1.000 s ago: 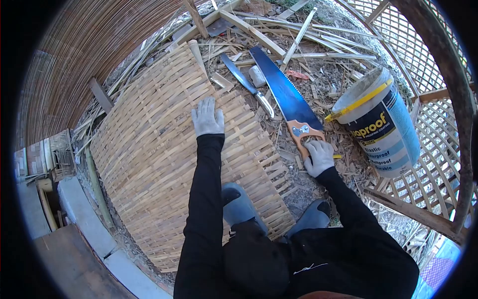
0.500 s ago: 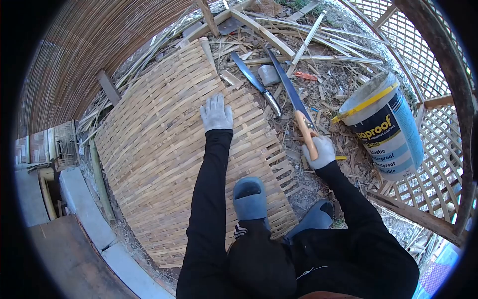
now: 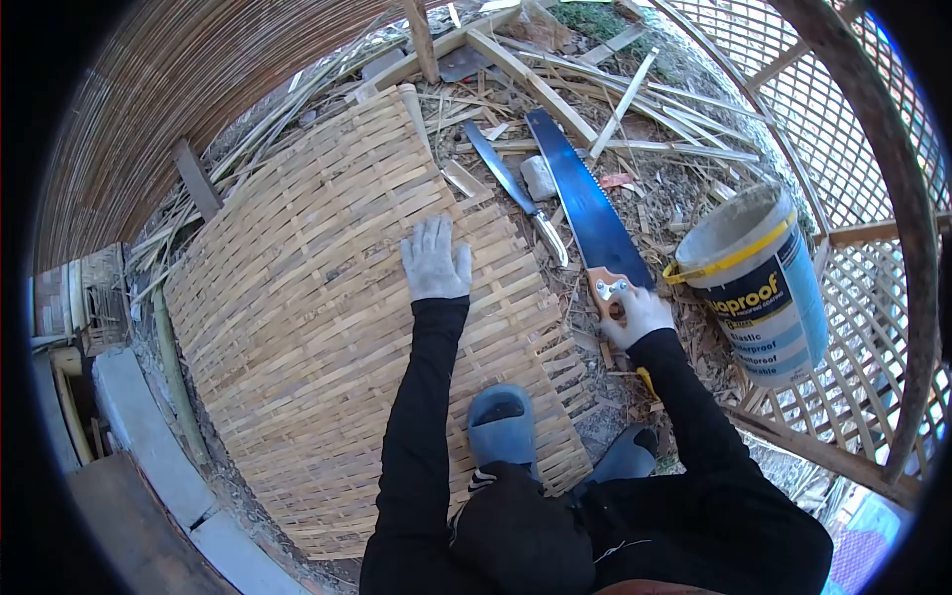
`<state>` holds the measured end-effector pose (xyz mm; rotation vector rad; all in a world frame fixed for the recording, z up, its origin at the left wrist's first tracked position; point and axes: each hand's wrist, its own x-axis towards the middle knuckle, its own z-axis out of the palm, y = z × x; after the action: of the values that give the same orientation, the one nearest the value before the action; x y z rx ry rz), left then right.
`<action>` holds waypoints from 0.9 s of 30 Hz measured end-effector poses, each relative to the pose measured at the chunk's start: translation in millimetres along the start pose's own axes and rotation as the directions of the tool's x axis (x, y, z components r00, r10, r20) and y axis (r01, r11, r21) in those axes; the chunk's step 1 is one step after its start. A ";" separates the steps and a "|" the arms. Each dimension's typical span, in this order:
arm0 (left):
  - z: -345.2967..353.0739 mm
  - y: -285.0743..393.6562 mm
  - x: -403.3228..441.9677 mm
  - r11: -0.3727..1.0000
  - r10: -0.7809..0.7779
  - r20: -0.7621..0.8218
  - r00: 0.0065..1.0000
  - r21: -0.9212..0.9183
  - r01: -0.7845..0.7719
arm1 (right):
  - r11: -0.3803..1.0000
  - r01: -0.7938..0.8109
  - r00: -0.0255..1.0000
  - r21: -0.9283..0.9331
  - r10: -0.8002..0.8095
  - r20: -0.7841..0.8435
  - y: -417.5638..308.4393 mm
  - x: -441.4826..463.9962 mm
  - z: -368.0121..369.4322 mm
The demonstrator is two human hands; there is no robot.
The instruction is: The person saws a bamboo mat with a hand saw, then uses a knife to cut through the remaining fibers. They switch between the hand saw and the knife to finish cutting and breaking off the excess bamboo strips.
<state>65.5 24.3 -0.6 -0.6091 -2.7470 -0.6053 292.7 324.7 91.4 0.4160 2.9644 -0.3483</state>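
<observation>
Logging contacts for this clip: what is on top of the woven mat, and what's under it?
On the woven mat rest the gloved left hand and one blue slipper. The left sleeve hides part of the mat; anything underneath is covered and cannot be seen.

Blue saw blade point(image 3: 593, 203), orange-brown handle point(image 3: 602, 281), tan basket-weave mat point(image 3: 307, 288)

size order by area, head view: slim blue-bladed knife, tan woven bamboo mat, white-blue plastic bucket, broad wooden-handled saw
1. tan woven bamboo mat
2. white-blue plastic bucket
3. broad wooden-handled saw
4. slim blue-bladed knife
</observation>
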 end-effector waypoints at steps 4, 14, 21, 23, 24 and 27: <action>-8.1 8.2 2.1 0.999 -0.033 0.002 0.999 -0.032 0.033 | 0.921 0.060 0.988 0.384 -0.001 -0.152 -54.7 72.9 -15.6; -15.5 1.2 15.9 0.982 -0.038 -0.118 0.992 -0.190 0.015 | 0.988 -0.008 0.996 0.153 0.022 -0.088 -69.8 166.3 80.3; 3.6 -36.2 186.6 0.981 0.107 -0.215 0.971 -0.135 -0.139 | 0.995 -0.026 0.986 0.100 0.042 -0.163 -76.1 154.2 95.9; 32.3 -53.8 241.7 0.976 0.219 -0.098 0.971 0.035 -0.216 | 0.993 -0.007 0.971 0.115 0.034 -0.235 -74.4 154.0 105.2; 43.7 -57.9 267.3 0.972 0.208 -0.011 0.978 0.116 -0.205 | 0.993 -0.007 0.965 0.120 0.038 -0.259 -75.6 153.5 108.4; 62.2 -62.4 313.0 0.934 0.099 0.250 0.963 0.311 -0.177 | 0.992 -0.007 0.953 0.127 0.046 -0.301 -75.3 153.2 117.6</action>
<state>-247.4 107.9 28.8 -0.8250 -2.8885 -0.0338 136.1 264.8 -30.5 0.5712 3.2414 -0.5111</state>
